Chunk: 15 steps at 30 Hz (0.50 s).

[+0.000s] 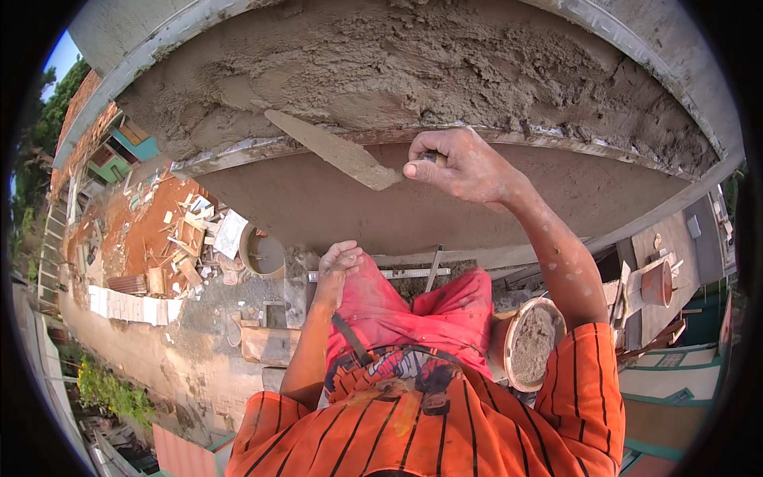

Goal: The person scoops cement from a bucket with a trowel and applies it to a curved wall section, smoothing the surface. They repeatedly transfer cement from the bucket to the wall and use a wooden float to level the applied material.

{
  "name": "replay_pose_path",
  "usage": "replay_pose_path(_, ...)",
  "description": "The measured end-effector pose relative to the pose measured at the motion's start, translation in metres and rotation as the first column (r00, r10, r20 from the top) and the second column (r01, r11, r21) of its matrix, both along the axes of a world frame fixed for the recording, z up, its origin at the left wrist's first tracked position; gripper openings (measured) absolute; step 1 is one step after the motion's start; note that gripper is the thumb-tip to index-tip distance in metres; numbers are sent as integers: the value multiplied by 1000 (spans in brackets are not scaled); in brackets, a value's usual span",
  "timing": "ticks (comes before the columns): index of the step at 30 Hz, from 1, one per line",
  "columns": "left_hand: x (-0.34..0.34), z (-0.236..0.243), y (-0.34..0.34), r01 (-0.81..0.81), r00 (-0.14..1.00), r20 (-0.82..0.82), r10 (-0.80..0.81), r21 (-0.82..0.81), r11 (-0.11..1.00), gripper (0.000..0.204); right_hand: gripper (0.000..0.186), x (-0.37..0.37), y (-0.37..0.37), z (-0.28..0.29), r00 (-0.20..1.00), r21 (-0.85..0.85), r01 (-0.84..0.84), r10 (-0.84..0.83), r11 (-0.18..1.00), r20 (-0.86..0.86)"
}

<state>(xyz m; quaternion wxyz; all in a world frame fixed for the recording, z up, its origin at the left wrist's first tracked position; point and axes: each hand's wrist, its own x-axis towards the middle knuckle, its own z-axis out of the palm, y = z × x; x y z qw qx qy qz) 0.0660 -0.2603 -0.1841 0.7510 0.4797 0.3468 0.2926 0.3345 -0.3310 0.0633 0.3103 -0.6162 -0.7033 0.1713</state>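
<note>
My right hand (461, 165) is closed round the handle of a trowel (330, 149). Its long, pointed blade is smeared with grey mortar and reaches left across a straight strip (230, 156) on the wall. Above that strip spreads rough wet mortar (445, 71); below it the wall face (524, 187) is smoother. Dusty with mortar, my left hand (340, 261) rests by my left knee, its fingers loosely bent and nothing visible in them. A bucket (509, 350) of grey mortar stands beside my right thigh.
Another strip (656, 67) edges the mortar above. Under my knees run a pale bar (413, 273) and planks. Far below on the left lie a round tank (253, 262), scrap wood (189, 237) and reddish soil. To the right, a second bucket (656, 284) stands on boards.
</note>
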Motion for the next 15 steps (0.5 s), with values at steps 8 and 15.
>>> replay_pose_path(8, -22, -54, -32, -12, 980, -194, -33, -229, 973, 40, 42, 51, -56, 2, 972, 26, 223, -220, 974, -78)
replay_pose_path(15, -11, -56, -37, 16, 989, -144, -48, -214, 977, 34, 42, 117, -128, 11, 933, 35, 359, -360, 933, 12)
